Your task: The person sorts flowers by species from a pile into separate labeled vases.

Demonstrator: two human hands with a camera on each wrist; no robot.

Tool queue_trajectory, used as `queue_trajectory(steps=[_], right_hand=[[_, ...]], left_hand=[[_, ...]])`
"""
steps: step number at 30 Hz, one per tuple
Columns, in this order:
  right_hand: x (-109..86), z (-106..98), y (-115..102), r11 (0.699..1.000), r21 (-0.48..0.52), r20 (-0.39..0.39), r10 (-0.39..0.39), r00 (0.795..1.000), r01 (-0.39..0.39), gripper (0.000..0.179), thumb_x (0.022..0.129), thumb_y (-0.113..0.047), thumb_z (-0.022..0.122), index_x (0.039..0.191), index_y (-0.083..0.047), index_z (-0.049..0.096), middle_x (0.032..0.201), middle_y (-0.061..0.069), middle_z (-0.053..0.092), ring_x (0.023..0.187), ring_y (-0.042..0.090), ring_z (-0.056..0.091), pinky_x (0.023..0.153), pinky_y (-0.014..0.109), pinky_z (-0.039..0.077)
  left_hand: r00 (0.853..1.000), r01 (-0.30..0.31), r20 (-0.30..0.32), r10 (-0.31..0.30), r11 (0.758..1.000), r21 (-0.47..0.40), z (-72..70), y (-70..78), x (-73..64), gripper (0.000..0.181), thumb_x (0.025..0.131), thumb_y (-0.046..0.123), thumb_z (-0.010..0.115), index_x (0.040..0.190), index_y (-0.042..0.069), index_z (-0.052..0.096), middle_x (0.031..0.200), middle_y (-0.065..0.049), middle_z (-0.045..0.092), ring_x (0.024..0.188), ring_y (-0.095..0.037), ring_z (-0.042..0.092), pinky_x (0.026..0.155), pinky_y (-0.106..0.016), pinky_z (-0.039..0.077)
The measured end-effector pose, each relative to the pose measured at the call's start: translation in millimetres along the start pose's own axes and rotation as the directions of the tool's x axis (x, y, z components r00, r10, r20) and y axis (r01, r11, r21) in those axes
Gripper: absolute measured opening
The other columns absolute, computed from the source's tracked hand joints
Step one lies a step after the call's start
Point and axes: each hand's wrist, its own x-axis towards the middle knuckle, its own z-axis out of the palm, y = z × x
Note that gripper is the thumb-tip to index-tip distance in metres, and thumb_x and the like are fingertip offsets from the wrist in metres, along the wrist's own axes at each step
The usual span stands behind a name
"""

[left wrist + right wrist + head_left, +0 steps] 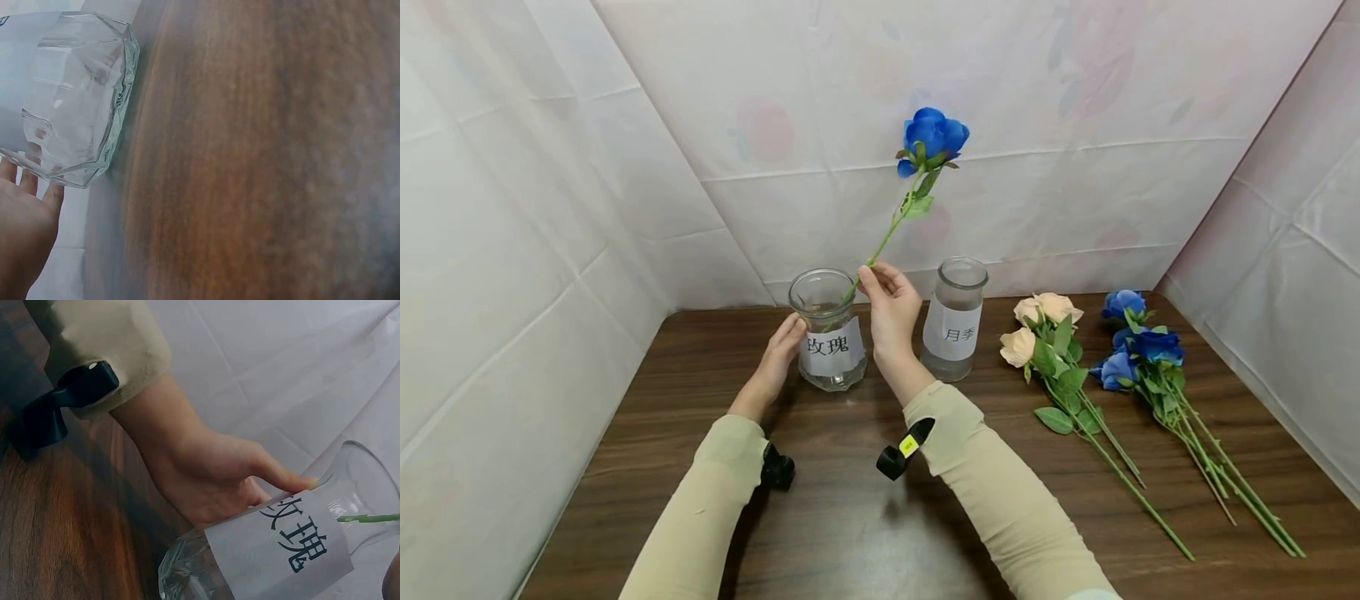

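One blue rose [934, 137], pinched by its stem [892, 227] in the right hand [895, 312], with lower end inside a labelled glass jar [832, 354] touched by the straight-fingered left hand [777, 358].

Pale khaki sleeves [696, 508], black wrist cameras [778, 470], small yellow label [909, 446] (on the right one), perhaps dark-printed

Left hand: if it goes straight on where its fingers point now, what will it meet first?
Probably the left jar; the left hand seems to touch its side.
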Motion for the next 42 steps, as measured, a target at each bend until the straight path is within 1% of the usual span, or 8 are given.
queue_trajectory(steps=[7,14,19,21,27,28,34,42], right_hand=[[3.0,0.6,9.2,0.997,-0.074,-0.014,0.005,1.000,-0.007,0.016,0.086,0.003,0.074,0.099,0.010,0.068,0.083,0.002,0.069,0.074,0.010,0.064,0.075,0.024,0.055],[4.7,1.8,11.4,0.992,-0.127,-0.011,0.001,1.000,-0.002,0.027,0.085,0.002,0.076,0.109,0.011,0.067,0.086,0.000,0.066,0.080,0.009,0.060,0.076,0.020,0.052],[6.0,1.3,12.5,0.987,-0.160,0.002,-0.007,1.000,0.008,0.027,0.086,0.000,0.076,0.109,0.011,0.068,0.087,-0.003,0.066,0.081,0.008,0.060,0.077,0.020,0.052],[5.9,0.7,12.7,0.986,-0.168,0.013,-0.007,1.000,0.009,0.027,0.087,-0.003,0.075,0.110,0.011,0.068,0.088,-0.001,0.067,0.082,0.008,0.061,0.079,0.022,0.052],[8.2,2.9,11.8,0.982,-0.185,0.017,0.021,1.000,-0.017,0.025,0.090,-0.008,0.074,0.109,0.007,0.071,0.090,0.002,0.070,0.082,0.008,0.062,0.079,0.024,0.054],[8.6,3.4,11.5,0.980,-0.196,0.015,0.026,1.000,-0.023,0.025,0.090,-0.008,0.074,0.109,0.007,0.072,0.090,0.002,0.070,0.082,0.007,0.062,0.079,0.023,0.053],[8.2,4.1,12.4,0.959,-0.279,0.031,0.064,0.997,-0.053,0.025,0.088,-0.011,0.077,0.108,0.004,0.074,0.099,0.010,0.072,0.087,0.011,0.063,0.079,0.023,0.052],[6.4,3.2,15.5,0.955,-0.289,0.028,0.070,0.997,-0.059,0.028,0.089,-0.013,0.076,0.111,0.004,0.073,0.104,0.012,0.072,0.089,0.011,0.063,0.080,0.023,0.053]], left_hand=[[1.000,0.000,-0.027,0.000,1.000,0.013,-2.4,-7.2,2.6,0.058,0.107,0.027,0.033,0.155,-0.003,0.021,0.160,-0.019,0.020,0.148,-0.029,0.015,0.120,-0.044,0.013],[0.999,-0.008,-0.031,0.009,1.000,0.029,-3.7,-12.7,3.6,0.064,0.106,0.034,0.036,0.155,-0.003,0.020,0.161,-0.020,0.019,0.148,-0.030,0.015,0.120,-0.046,0.014],[1.000,-0.010,-0.021,0.011,1.000,0.023,-3.2,-13.5,3.7,0.060,0.107,0.031,0.035,0.155,-0.002,0.022,0.160,-0.019,0.021,0.148,-0.029,0.017,0.120,-0.046,0.014],[1.000,-0.005,-0.012,0.005,1.000,0.017,-1.8,-8.8,2.2,0.057,0.107,0.028,0.033,0.154,-0.003,0.022,0.160,-0.020,0.022,0.148,-0.030,0.016,0.119,-0.047,0.014],[1.000,0.004,-0.023,-0.004,1.000,0.023,-2.7,-8.9,2.0,0.064,0.106,0.034,0.036,0.155,-0.003,0.018,0.161,-0.020,0.017,0.148,-0.030,0.014,0.120,-0.047,0.013],[1.000,0.004,-0.028,-0.003,1.000,0.024,-3.8,-12.6,3.7,0.065,0.106,0.035,0.036,0.156,-0.003,0.018,0.161,-0.019,0.017,0.149,-0.029,0.014,0.120,-0.046,0.013],[1.000,0.002,-0.027,-0.002,1.000,0.031,-3.4,-11.8,3.3,0.062,0.107,0.033,0.035,0.155,-0.001,0.020,0.160,-0.019,0.020,0.148,-0.029,0.015,0.120,-0.047,0.013],[1.000,0.008,-0.028,-0.007,0.999,0.036,-3.8,-12.4,3.1,0.067,0.106,0.038,0.037,0.156,-0.003,0.017,0.161,-0.020,0.017,0.149,-0.030,0.013,0.120,-0.046,0.013]])
